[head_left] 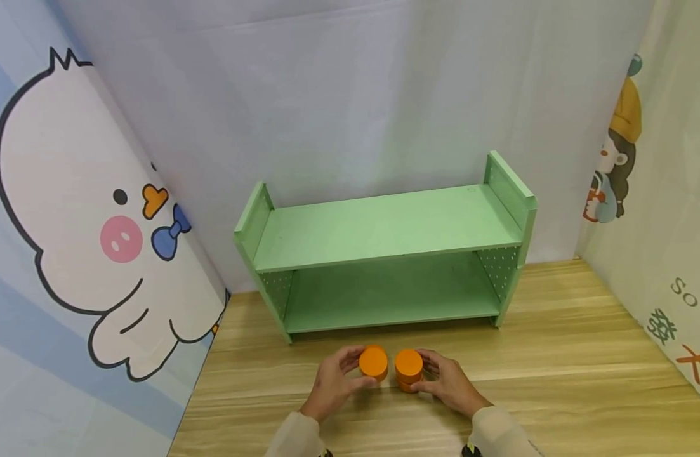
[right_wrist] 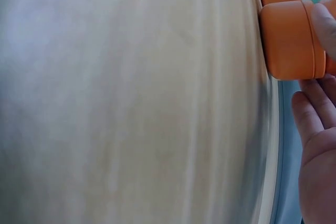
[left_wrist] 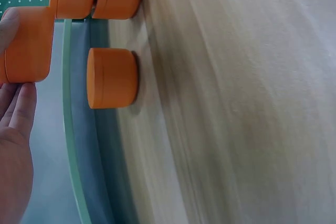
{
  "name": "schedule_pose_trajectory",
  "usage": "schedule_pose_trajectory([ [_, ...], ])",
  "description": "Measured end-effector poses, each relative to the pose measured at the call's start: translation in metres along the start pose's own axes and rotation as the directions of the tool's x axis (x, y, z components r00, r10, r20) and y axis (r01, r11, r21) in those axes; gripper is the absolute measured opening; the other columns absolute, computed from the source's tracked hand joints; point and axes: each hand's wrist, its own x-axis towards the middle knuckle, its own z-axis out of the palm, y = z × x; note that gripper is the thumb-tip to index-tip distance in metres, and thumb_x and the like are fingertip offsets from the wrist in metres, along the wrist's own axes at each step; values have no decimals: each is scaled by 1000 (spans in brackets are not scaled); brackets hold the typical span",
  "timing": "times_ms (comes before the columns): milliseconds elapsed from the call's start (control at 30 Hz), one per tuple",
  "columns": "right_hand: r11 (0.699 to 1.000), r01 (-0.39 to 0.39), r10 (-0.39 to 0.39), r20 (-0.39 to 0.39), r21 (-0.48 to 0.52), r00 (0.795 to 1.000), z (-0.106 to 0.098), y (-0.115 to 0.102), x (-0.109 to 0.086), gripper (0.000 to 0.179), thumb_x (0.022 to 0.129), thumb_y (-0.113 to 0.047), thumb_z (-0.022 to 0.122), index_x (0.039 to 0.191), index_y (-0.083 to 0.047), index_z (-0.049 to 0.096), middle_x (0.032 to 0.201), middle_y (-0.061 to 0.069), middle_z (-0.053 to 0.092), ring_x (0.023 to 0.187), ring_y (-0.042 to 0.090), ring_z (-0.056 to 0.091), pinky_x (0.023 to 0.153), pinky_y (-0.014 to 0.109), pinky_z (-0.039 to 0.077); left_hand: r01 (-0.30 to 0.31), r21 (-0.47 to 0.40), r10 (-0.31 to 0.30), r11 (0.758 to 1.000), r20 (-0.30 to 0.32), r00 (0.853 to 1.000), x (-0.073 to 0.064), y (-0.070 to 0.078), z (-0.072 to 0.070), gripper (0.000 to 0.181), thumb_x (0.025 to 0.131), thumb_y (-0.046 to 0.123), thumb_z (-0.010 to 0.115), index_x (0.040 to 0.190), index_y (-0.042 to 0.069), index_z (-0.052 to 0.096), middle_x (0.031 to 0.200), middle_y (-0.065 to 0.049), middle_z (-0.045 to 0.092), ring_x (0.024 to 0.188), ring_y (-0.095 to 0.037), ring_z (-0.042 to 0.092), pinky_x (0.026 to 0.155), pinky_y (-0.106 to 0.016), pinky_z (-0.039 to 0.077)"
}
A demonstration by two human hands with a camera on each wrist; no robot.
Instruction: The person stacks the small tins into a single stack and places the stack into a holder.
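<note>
In the head view, my left hand [head_left: 332,382] holds a round orange jar [head_left: 374,363] by its sides, between thumb and fingers. The left wrist view shows this jar raised off the table, with another orange jar [left_wrist: 113,78] standing below it, apart from it. My right hand [head_left: 454,385] grips an orange jar [head_left: 409,362] that sits on or just over a lower orange jar [head_left: 405,385]; whether the two touch, I cannot tell. The right thumb lies near the seam of these two jars in the right wrist view. A narrow gap separates the left and right jars.
A light green two-tier shelf [head_left: 384,231] stands behind the hands on the wood-grain table [head_left: 572,355], its raised end panels at left and right. Printed cloth hangs at the left, back and right. Both jar pairs are close to the shelf's front edge.
</note>
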Motion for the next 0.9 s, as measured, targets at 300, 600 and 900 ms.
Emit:
schedule_pose_trajectory([
  [300,1000,16,-16,10,20,1000,0,1,0,72,78,-15,86,136,10,52,133,30,57,122,45,56,100,44,51,-12,39,11,999,23,1000,7,7,2,59,76,6,86,128,-4,60,129,-19,63,118,-33,62,99,-37,52],
  [600,999,26,-26,10,21,1000,0,2,1,70,79,-15,85,135,9,52,132,30,57,122,44,56,100,43,50,-110,49,109,993,34,993,10,7,7,57,76,4,85,125,-9,59,125,-21,64,114,-33,64,95,-34,55],
  [900,999,33,-33,9,27,999,1,2,1,69,79,-15,85,135,9,52,132,29,58,122,44,57,101,44,50,-104,41,102,994,45,994,15,9,12,55,78,2,84,126,-6,60,126,-20,63,116,-33,63,97,-33,54],
])
